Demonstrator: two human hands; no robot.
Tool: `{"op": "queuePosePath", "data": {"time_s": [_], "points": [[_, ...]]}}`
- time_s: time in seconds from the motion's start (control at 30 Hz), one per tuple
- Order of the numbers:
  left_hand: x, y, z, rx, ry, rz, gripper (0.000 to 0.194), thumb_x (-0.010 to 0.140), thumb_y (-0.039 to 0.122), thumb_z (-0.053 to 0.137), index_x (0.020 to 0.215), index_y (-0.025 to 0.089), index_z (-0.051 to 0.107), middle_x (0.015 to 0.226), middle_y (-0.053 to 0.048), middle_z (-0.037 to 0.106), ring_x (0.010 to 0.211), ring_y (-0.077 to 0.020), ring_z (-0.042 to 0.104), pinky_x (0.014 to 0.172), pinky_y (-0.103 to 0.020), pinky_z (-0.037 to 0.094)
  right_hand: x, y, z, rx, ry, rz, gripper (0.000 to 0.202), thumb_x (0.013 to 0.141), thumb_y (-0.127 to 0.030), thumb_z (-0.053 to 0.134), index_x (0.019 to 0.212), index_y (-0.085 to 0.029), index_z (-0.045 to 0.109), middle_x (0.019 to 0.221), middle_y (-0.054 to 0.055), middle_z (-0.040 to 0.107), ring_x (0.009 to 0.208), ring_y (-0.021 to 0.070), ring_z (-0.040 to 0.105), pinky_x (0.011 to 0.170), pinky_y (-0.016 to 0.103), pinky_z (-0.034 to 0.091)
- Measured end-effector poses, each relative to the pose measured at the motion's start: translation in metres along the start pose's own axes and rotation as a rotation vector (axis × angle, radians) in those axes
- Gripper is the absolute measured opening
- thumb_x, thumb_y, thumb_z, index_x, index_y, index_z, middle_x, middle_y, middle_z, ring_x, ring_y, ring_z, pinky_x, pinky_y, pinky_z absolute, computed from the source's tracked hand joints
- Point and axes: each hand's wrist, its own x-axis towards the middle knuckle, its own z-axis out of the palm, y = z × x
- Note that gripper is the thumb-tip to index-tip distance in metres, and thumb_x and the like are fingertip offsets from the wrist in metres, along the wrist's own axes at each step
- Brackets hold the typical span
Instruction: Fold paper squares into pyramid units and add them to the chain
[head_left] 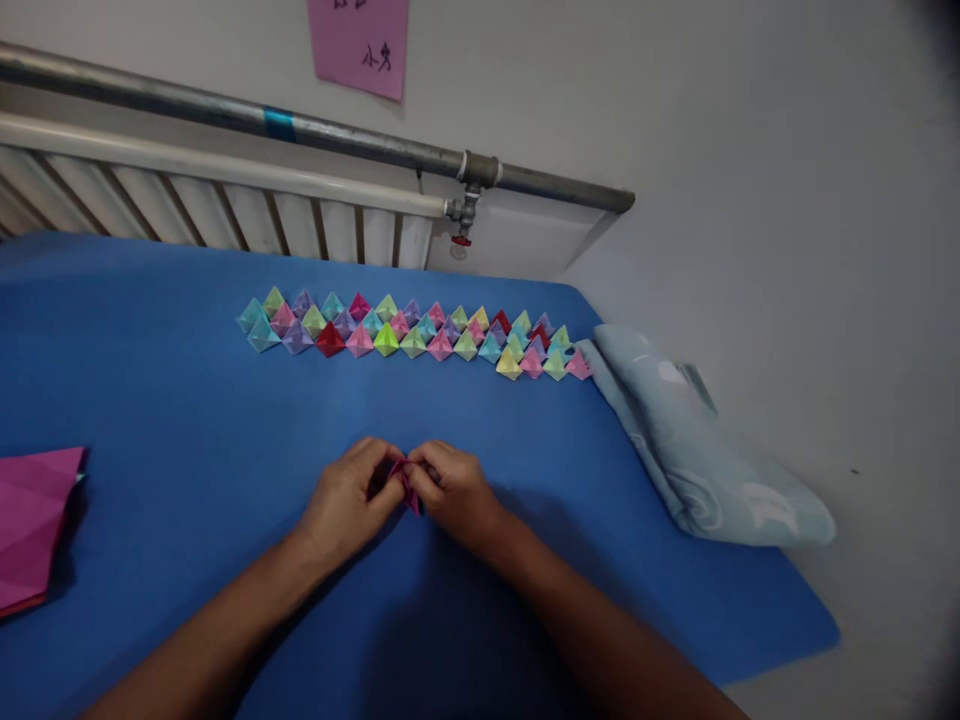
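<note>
My left hand (350, 497) and my right hand (452, 490) meet over the middle of the blue sheet (187, 420). Both pinch one small pink folded paper piece (407, 486) between their fingertips; most of it is hidden by my fingers. Beyond my hands lies a long band of several small folded paper shapes (412, 330) in pink, green, blue, purple, red and yellow, set close together in two or three rows.
A stack of pink creased paper (30, 520) lies at the left edge. A pale blue folded cloth (705, 460) rests along the sheet's right edge. Behind stand a white radiator (225, 210), a grey pipe (337, 135) with a valve, and a pink note (360, 45) on the wall.
</note>
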Motion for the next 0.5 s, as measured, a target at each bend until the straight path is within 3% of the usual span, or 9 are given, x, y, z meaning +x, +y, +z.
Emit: {"op": "queuePosePath", "data": {"time_s": [0.1,0.2,0.33,0.5], "points": [[0.0,-0.002,0.0,-0.051,-0.014,-0.076,0.015,0.079,0.033,0.055,0.076,0.02,0.06,0.069,0.001,0.06,0.061,-0.0139,0.056,0.057,-0.026,0.044,0.002,-0.001,-0.002,0.211,-0.017,0.153,0.004,0.08,-0.022,0.056,0.079,-0.02,0.059,0.063,-0.004,0.055,0.056,0.0097,0.051,0.055,0.021,0.042],[0.001,-0.004,0.002,-0.203,0.003,-0.199,0.015,0.078,0.035,0.055,0.078,0.02,0.059,0.067,0.001,0.063,0.059,-0.0142,0.058,0.056,-0.026,0.046,0.003,-0.005,-0.008,0.342,0.04,0.258,0.01,0.082,-0.03,0.057,0.085,-0.021,0.058,0.062,-0.005,0.054,0.053,0.0092,0.049,0.05,0.02,0.041],[0.003,-0.003,0.002,-0.352,0.106,-0.32,0.014,0.074,0.033,0.057,0.078,0.02,0.056,0.059,0.004,0.061,0.054,-0.0136,0.059,0.055,-0.026,0.047,-0.003,-0.014,-0.016,0.258,0.139,0.18,0.016,0.085,-0.036,0.057,0.086,-0.02,0.057,0.071,-0.002,0.057,0.059,0.0099,0.051,0.055,0.021,0.043],[0.003,-0.001,0.0,-0.309,0.219,-0.306,0.016,0.074,0.034,0.058,0.083,0.02,0.058,0.068,0.001,0.065,0.061,-0.0152,0.063,0.059,-0.028,0.049,-0.014,-0.021,-0.01,0.107,0.0,0.148,0.033,0.083,-0.04,0.065,0.108,-0.02,0.058,0.091,0.004,0.063,0.067,0.0122,0.056,0.062,0.025,0.047]]}}
